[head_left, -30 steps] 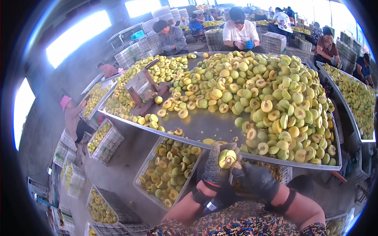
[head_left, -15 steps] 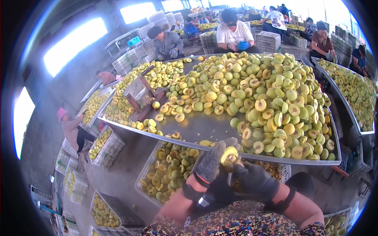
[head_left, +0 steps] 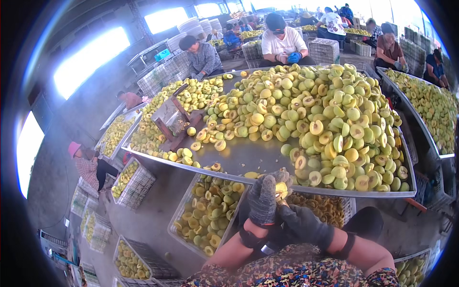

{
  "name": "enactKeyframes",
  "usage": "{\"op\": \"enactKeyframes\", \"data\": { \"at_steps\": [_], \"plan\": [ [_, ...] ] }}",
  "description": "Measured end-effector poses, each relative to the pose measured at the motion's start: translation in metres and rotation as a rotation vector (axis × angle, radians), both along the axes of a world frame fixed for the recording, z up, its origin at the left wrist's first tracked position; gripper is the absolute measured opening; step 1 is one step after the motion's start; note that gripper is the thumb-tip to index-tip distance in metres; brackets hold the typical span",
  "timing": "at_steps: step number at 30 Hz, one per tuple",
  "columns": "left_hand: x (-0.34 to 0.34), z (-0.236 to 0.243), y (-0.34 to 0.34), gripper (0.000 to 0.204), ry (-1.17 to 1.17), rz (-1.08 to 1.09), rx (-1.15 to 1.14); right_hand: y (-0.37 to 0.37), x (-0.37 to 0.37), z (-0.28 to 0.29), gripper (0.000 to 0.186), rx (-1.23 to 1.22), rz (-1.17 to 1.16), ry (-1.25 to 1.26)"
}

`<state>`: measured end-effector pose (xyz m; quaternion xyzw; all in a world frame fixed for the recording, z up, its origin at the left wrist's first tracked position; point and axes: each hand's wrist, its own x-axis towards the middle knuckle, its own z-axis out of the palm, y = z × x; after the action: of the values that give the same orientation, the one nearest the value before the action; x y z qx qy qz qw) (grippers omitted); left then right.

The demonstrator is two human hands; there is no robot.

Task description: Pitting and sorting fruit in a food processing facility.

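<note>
In my left hand [head_left: 264, 200], in a dark grey knitted glove, is a yellow peach half [head_left: 281, 191], cut face up, just off the near edge of the metal table [head_left: 224, 160]. My right hand [head_left: 307, 224], in a dark glove, is closed close beside it. A small tan tip shows between its fingers and touches the fruit; what it belongs to is hidden. On the table lies a big heap of yellow-green peach halves [head_left: 325, 126], some with brown stone hollows facing up.
Below the table edge stand a crate of peach halves [head_left: 209, 210] and a crate of brownish pieces [head_left: 321, 206]. A metal and wood cutting stand [head_left: 174, 119] is on the table's left. Across sits a person in white [head_left: 283, 45]; more people and crates surround us.
My left hand has turned more upright, with the peach half still in it. My right hand has moved slightly down and left. The view has shifted a little.
</note>
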<state>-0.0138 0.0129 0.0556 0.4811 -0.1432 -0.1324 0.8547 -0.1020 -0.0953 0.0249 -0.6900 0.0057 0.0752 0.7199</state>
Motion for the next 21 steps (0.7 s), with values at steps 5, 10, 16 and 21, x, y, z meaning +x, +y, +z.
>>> {"op": "enactKeyframes", "data": {
  "at_steps": [5, 10, 16, 21],
  "plan": [
    [0.022, -0.021, 0.02, 0.027, -0.916, 0.151, 0.451, -0.017, 0.001, 0.022, 0.04, -0.258, 0.267, -0.256],
    [0.01, -0.03, 0.024, 0.025, -0.132, -0.349, -0.193, 0.006, 0.007, 0.015, 0.034, -0.338, 0.102, -0.842],
    [-0.007, -0.026, 0.011, 0.029, 0.488, -0.168, -0.582, -0.017, 0.002, -0.021, 0.013, -0.539, 0.228, -0.535],
    [0.038, -0.063, 0.085, 0.031, -0.002, 0.308, -0.252, -0.006, -0.005, 0.019, 0.016, -0.935, 0.047, 0.039]
  ]
}}
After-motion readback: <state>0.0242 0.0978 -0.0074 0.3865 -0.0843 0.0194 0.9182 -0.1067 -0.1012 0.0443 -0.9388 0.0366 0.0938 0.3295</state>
